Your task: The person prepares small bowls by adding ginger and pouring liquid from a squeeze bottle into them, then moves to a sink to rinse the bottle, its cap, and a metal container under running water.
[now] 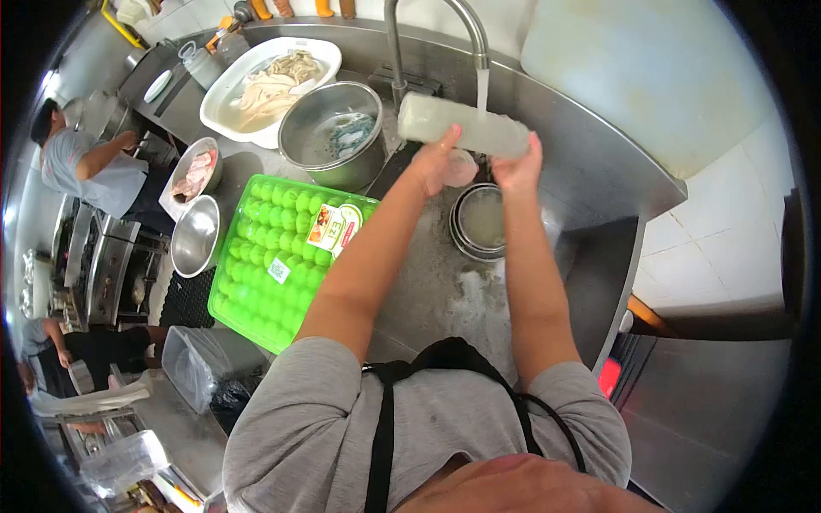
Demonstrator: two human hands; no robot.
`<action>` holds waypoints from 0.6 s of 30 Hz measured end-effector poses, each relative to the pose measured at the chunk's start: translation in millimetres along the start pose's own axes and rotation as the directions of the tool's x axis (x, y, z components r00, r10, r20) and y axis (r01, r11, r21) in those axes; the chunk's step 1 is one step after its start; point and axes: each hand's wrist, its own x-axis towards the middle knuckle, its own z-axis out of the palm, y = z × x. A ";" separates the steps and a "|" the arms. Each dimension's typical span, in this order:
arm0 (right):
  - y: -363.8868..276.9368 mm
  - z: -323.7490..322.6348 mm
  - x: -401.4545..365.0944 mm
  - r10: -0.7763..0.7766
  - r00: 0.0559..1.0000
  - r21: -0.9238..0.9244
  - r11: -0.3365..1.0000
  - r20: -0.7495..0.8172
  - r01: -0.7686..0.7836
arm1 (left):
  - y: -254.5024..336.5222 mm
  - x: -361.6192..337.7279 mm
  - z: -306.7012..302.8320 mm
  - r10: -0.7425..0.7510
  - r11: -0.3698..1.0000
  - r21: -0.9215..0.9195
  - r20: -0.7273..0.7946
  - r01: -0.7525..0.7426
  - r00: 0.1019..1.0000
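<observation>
- We hold a long, pale, translucent roll up under the tap, lying nearly level, its left end a little higher.
- A thin stream of water falls from the spout onto the roll's upper side, towards its right half.
- Our left hand comes up from below near the roll's middle, its fingers curled closed against the near side, gripping it.
- Our right hand clasps the roll near its right end, with its fingers wrapped tight round it.
- Between the two hands, just under the roll, a small clear round thing shows; we cannot tell what it is or which hand bears it.
- Below the hands a steel bowl of cloudy water sits in the wet sink, with patches of foam near it.
- On the tabletop to our left lies a green moulded tray with a printed label, its far edge near a steel pot holding water.
- Behind the pot stands a white tub of pale food in liquid.
- Left of the tray sit two steel bowls, an empty one and one holding pinkish pieces.
- At the far left a co-worker in a grey shirt bends over another counter.
</observation>
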 end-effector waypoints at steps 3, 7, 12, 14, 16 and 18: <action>26.7 -5.8 -18.2 0.183 0.982 0.017 0.983 -0.037 -0.183 | 16.2 2.7 1.6 0.221 0.916 0.359 -0.083 -0.178 0.972; 42.4 8.0 -30.5 0.360 0.929 0.032 0.933 -0.086 -0.358 | 17.7 -17.1 7.2 0.450 0.482 0.820 0.071 -0.309 0.890; 6.8 14.4 -11.7 0.534 0.823 -0.455 0.792 0.195 -0.406 | -8.0 -108.4 18.6 0.319 0.086 0.981 0.137 -0.173 0.938; 1.1 23.4 -3.9 0.468 0.863 -0.557 0.776 0.191 -0.297 | -5.9 -129.0 17.7 0.048 -0.001 1.000 -0.002 0.002 0.999; -7.1 38.4 -1.7 0.373 0.904 -0.737 0.668 0.208 -0.106 | -10.4 -129.3 -1.4 -0.112 -0.040 0.999 0.019 -0.024 0.994; -8.9 65.1 -9.9 0.177 0.921 -0.727 0.671 0.346 0.144 | -18.6 -120.4 -15.4 -0.111 0.007 0.995 0.098 -0.098 0.989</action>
